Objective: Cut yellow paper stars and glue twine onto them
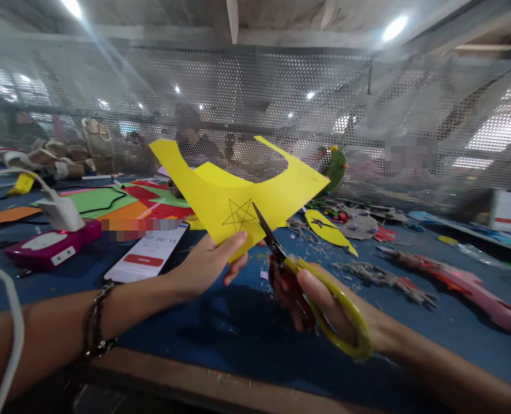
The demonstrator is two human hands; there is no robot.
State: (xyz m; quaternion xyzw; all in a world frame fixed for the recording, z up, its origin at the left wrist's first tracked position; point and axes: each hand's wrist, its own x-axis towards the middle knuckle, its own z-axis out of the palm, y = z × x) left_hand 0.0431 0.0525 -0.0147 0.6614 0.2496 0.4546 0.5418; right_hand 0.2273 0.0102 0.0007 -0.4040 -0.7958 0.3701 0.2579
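My left hand [216, 259] pinches the lower corner of a yellow paper sheet [277, 201] and holds it up above the table. A wide curved piece is cut out of the sheet's upper edge. Near its lower middle a five-pointed star [240, 215] is drawn in dark lines. My right hand [320, 293] grips scissors [344, 313] with yellow and dark red handles. Their dark blades point up and left, the tip lying at the star's right side. Whether the blades touch the paper, I cannot tell.
A phone [149, 253] with a running timer lies at left beside a magenta power strip [65, 244] with a white charger. Coloured paper sheets [100, 201] lie behind. At right are a yellow cutout [331, 230], twine [385, 276] and a pink glue gun [466, 287]. A perforated screen [247, 75] stands behind.
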